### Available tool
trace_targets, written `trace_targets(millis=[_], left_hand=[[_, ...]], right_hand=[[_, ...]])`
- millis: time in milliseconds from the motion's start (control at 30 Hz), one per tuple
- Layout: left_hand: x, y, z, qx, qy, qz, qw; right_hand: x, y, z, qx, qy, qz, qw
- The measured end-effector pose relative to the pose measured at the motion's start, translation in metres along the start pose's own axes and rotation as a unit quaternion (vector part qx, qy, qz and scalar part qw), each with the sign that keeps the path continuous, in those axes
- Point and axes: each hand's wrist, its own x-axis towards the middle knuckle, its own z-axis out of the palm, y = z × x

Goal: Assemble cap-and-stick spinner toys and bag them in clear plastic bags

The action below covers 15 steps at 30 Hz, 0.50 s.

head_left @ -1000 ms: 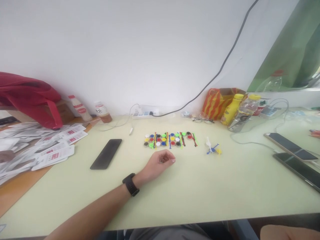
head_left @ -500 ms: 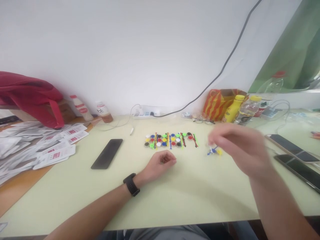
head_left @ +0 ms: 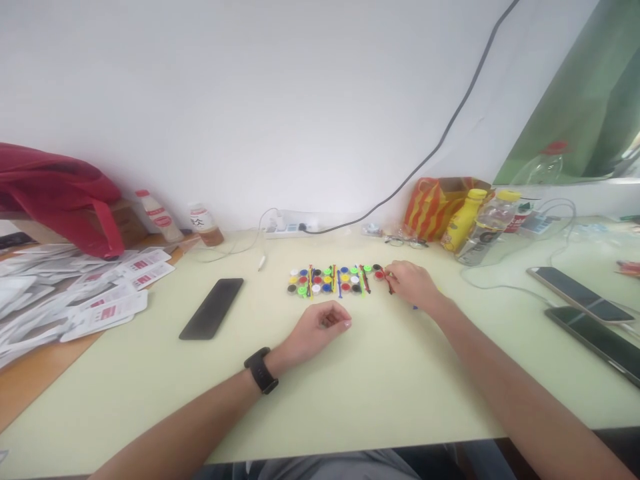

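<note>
Two bare forearms angled inward over a smooth, pale green table (head_left: 375, 393). On the left wrist, a black watch (head_left: 261, 370), strap matte. Left hand (head_left: 320, 327) low over the table, curled round a small hollow; thumb and fingertips meeting or just apart, impossible to make out. To its left, a phone (head_left: 212, 309), flat black slab with rounded corners, and past it overlapping white cards (head_left: 107, 310). Right arm extended from the lower right, right hand (head_left: 413, 283) back uppermost, fingers bent and close together at the red stick (head_left: 390, 285); pinching or merely touching, unclear. Under the right wrist, a blue tip (head_left: 415, 307), mostly hidden. Red stick at the right end of the rows, thin, near end toward the person and slightly right, long axis mostly front to back. Leftward, round, coloured discs (head_left: 315, 289) between slim sticks (head_left: 339, 283), likewise running front to back. Farther, a striped bag (head_left: 423, 208) and yellow bottle (head_left: 461, 223); behind, a plain wall (head_left: 250, 100).
</note>
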Motion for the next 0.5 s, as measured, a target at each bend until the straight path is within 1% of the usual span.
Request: trace_targets(millis=[300, 500], left_hand=[[0.0001, 0.0021, 0.0004, -0.005, 0.002, 0.000, 1.000], [0.0000, 0.0014, 0.0001, -0.005, 0.001, 0.000, 1.000]], right_hand=[[0.0024, -0.0003, 0.0034, -0.030, -0.001, -0.005, 1.000], [0.0002, 0.0060, -0.0027, -0.024, 0.029, -0.007, 0.999]])
